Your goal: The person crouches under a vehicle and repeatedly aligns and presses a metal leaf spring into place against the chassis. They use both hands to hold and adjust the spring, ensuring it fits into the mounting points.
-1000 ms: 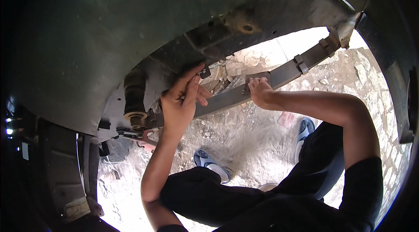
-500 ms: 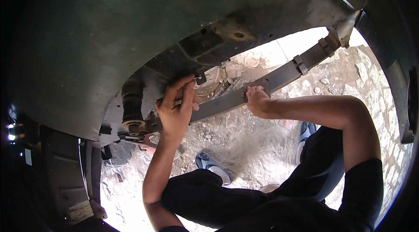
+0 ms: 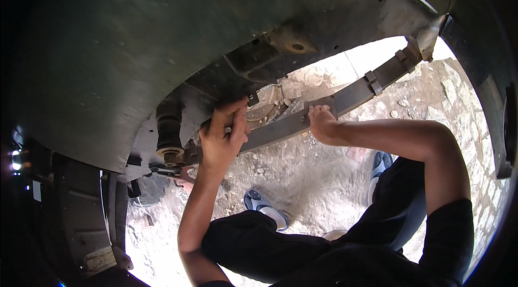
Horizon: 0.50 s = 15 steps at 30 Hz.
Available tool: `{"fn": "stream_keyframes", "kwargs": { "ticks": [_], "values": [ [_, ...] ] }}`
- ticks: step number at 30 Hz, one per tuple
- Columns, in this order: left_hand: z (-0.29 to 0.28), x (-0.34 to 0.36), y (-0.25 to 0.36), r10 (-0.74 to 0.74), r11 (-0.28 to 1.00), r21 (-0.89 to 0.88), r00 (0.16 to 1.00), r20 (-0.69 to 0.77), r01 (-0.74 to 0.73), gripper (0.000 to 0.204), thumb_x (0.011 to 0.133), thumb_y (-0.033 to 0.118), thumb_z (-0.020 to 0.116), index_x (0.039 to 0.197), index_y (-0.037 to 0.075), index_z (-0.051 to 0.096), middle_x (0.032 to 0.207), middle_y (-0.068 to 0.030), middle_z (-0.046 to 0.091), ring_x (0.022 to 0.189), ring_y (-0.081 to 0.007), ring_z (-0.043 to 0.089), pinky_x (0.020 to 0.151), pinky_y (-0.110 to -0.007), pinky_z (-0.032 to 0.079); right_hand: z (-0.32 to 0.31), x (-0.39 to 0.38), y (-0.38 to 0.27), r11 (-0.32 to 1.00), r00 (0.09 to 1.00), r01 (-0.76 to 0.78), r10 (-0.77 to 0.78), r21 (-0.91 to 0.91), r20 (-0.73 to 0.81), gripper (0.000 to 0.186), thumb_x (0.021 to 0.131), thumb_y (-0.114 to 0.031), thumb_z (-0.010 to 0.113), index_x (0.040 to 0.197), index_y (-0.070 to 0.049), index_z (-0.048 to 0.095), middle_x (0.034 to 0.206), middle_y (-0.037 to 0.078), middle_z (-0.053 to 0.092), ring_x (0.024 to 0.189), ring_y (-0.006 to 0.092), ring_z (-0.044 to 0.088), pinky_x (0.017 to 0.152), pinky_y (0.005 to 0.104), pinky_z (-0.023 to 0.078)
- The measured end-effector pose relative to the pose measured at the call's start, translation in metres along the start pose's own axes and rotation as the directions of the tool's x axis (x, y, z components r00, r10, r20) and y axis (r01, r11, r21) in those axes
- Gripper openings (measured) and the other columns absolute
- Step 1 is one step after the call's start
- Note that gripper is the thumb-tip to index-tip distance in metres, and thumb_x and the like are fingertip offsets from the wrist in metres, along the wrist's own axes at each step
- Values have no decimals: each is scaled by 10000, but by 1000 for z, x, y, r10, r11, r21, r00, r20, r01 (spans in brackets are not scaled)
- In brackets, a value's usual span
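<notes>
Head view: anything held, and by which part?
Right hand curls onto the curved bar around mid-length; grip unclear. Left hand: cannot tell if anything is held.

Person: black top (image 3: 334,268), plain, short-sleeved; right sleeve (image 3: 448,238) loose, ends around elbow. Forearms bare, left hand (image 3: 220,138) and right hand (image 3: 322,123) also bare, ungloved. Black trousers (image 3: 259,244), long, loose cut, bluish-grey sheen where light hits right leg. Left shoe (image 3: 254,199) blue slip-on with paler patches, right shoe (image 3: 382,161) same blue type. Left sock (image 3: 276,218) whitish, right sock (image 3: 372,192) also pale. Finer trim too small to tell.
</notes>
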<state>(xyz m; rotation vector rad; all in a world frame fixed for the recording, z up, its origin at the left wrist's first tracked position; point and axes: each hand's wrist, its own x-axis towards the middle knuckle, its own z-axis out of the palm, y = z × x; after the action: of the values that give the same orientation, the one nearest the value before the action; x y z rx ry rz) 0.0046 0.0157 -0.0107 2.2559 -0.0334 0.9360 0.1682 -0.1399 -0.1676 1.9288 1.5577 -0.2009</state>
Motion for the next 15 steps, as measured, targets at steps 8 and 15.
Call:
{"fn": "stream_keyframes", "kwargs": {
  "ticks": [8, 15],
  "values": [
    [2, -1, 5, -192, 942, -255, 974, 122, 217, 185, 976, 54, 539, 1132, -14, 609, 528, -56, 588, 409, -73, 526, 398, -204, 397, 12, 5, -3, 1000, 988, -21, 20, -1, -155, 476, 896, -206, 489, 1247, 107, 562, 1413, 296, 420, 1095, 349, 477, 734, 490, 409],
    [0, -6, 6, -246, 847, -389, 916, 319, 363, 408, 981, 51, 532, 1386, 73, 502, 556, -29, 585, 448, -47, 501, 444, -214, 426, 12, 11, -9, 993, 998, -6, 13, 119, -54, 459, 878, -207, 519, 1217, 94, 588, 1394, 288, 440, 1069, 332, 489, 734, 483, 404]
  ]
}}
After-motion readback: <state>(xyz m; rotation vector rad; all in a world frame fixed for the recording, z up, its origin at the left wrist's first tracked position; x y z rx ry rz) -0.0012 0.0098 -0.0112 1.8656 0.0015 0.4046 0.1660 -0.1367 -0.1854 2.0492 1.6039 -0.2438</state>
